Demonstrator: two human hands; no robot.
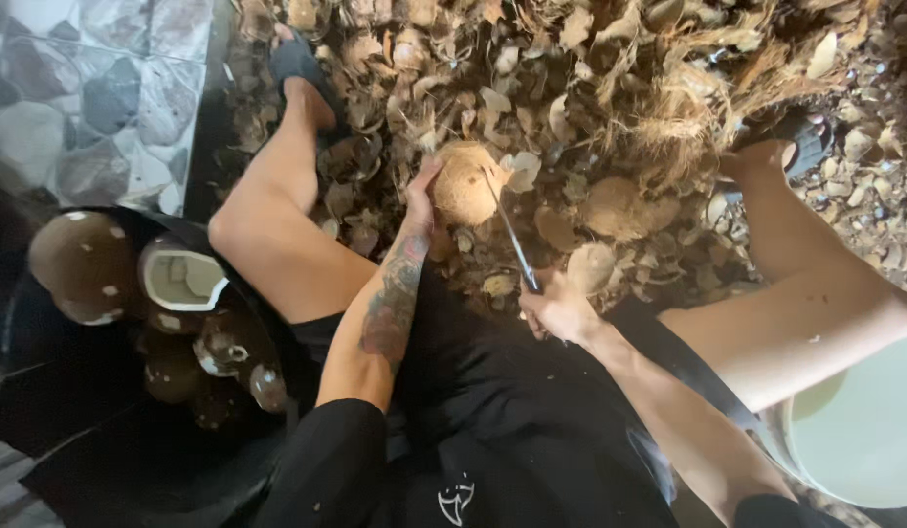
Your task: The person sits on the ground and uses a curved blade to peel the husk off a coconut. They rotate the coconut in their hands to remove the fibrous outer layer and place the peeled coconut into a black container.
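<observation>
Soft daylight from top — lower left dim, dark clothing featureless; slight motion blur, wide-angle edge bending.

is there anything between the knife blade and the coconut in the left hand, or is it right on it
Nothing visible stands between them. The left hand grips the coconut at its side, and the knife, held in the right hand, reaches the shell with its tip.

My right hand (561, 311) hides the knife (512, 235) handle. My left fingers (421, 186) disappear behind the coconut (465, 183). The pale bucket (864, 430) runs off the frame's right edge; the husk pile (610, 88) off the top.
</observation>
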